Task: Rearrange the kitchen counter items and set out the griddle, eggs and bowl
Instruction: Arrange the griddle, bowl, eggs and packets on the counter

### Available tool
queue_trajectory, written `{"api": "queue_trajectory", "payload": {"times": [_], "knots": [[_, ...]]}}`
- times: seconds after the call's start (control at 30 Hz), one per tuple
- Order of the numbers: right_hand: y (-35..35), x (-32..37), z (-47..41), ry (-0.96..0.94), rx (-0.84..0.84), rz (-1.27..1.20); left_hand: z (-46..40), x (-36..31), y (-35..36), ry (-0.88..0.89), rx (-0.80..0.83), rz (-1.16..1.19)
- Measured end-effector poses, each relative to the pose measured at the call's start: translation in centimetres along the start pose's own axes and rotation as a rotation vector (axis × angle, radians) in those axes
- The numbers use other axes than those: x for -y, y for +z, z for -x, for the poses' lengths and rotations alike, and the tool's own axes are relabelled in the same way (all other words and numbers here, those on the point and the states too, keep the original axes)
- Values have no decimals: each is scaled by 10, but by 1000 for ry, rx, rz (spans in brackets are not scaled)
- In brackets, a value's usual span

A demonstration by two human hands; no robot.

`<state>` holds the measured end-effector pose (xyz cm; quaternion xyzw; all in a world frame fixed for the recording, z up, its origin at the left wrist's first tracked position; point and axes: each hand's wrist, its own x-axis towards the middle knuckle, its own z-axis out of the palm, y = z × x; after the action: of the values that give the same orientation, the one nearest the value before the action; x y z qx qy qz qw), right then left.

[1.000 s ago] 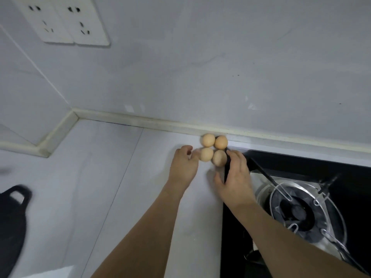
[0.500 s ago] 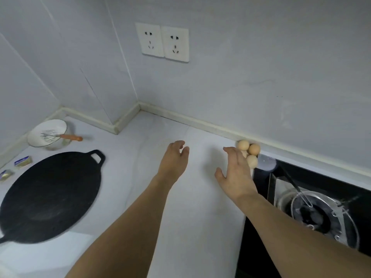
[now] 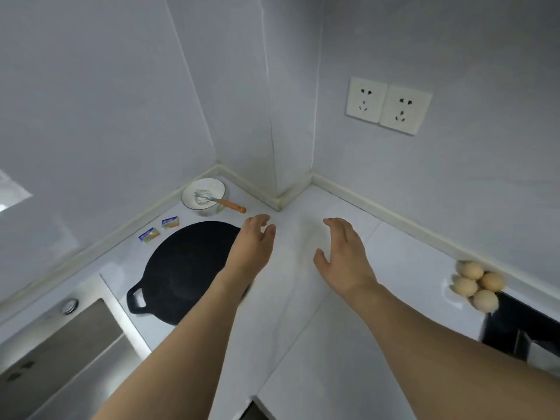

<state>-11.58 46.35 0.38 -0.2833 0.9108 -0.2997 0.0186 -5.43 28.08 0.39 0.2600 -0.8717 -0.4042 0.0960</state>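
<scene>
Partly, the left forearm hid the round black iron griddle (image 3: 181,268); left hand (image 3: 253,241) and right hand (image 3: 344,256) hovered with relaxed fingers, holding nothing, well apart from four tan eggs (image 3: 477,284).

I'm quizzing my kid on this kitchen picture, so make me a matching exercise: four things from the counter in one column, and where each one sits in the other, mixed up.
Things:
1. eggs
2. griddle
3. whisk
4. wall sockets

Places:
A. resting in the white bowl by the corner
B. up on the right-hand wall
C. flat on the counter, partly under the left forearm
D. clustered against the back edge beside the black stove

Pairs: 1-D, 2-C, 3-A, 4-B
</scene>
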Motion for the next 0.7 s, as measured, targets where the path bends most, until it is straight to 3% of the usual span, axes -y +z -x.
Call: {"api": "queue_trajectory", "payload": {"times": [0.37, 0.7], "knots": [[53, 88, -77, -118, 106, -4, -35, 71, -115, -118, -123, -21], [101, 135, -140, -214, 121, 43, -84, 117, -141, -203, -179, 31]]}}
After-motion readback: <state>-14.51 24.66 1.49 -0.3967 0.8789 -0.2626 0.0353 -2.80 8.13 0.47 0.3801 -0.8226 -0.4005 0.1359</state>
